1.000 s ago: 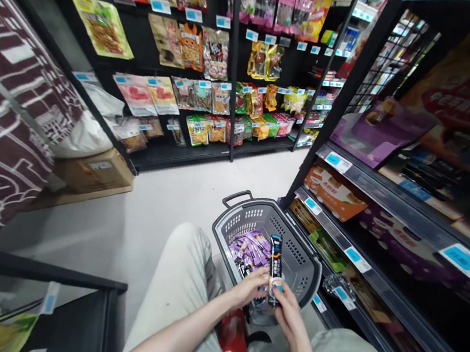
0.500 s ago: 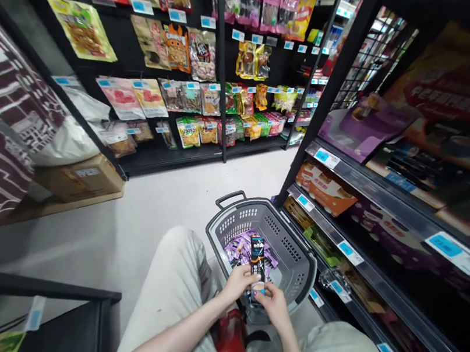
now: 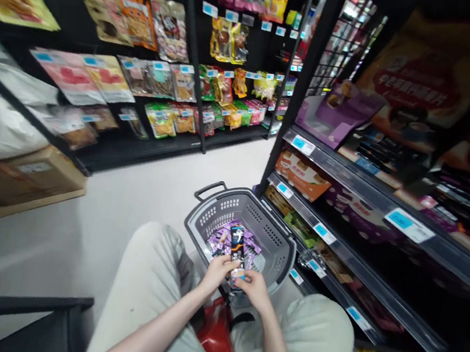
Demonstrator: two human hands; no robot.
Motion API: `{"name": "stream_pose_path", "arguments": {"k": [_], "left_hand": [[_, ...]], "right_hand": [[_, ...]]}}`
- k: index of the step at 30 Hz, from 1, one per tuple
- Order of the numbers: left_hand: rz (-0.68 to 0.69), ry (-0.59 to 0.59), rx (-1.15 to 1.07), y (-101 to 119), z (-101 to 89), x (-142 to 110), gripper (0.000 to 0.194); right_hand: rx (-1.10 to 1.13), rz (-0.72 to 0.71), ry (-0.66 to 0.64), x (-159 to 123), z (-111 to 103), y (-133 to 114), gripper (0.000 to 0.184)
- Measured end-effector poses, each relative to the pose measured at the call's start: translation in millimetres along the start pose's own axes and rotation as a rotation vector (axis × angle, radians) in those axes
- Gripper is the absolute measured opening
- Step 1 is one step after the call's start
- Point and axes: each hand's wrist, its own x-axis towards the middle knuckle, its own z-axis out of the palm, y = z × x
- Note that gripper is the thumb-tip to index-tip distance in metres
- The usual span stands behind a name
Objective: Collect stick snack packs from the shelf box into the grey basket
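My left hand point(image 3: 218, 271) and right hand point(image 3: 254, 288) are both pinched on the lower part of a dark packet point(image 3: 237, 242), held over the grey basket point(image 3: 286, 251). A light grip near the edges should serve best — steady, without crushing the contents. I count one packet between my hands and one basket; the purple packets point(image 3: 224, 234) inside overlap too much to count.

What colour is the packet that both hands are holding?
The packet is mostly black, with blue and orange markings; the head view shows it.
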Motion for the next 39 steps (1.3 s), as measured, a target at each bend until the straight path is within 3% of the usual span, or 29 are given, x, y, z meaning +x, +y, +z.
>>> {"name": "stream_pose_path", "arguments": {"k": [6,11,15,18,24,28,32,35,39], "left_hand": [[-0.006,-0.048,-0.223,9,0.6,-2,0.035],[0.002,0.068,-0.257,21,-1.2,-8,0.034],[-0.017,0.165,-0.283,21,-1.0,-9,0.028],[-0.028,0.209,-0.387,18,-3.9,-5,0.025],[-0.082,0.243,-0.542,16,-12.8,4,0.010],[-0.020,0.295,-0.517,17,-13.6,4,0.012],[-0.020,0.261,-0.515,18,-11.0,1,0.011],[-0.027,0.204,-0.542,19,-9.3,0,0.012],[-0.045,0.181,-0.612,21,-9.4,1,0.009]], "right_hand": [[-0.079,0.050,-0.040,-7,-8,-5,0.025],[-0.057,0.114,-0.175,-14,-17,-6,0.024],[-0.018,0.185,-0.192,-15,-25,-6,0.025],[0.006,0.246,-0.099,-14,-27,-8,0.029],[0.164,0.115,0.277,-8,-31,-17,0.030],[0.265,0.111,0.395,-4,-36,-16,0.033],[0.232,0.060,0.526,1,-41,-8,0.035],[0.212,0.039,0.560,4,-44,-3,0.034],[0.288,0.040,0.506,4,-43,-4,0.033]]}}
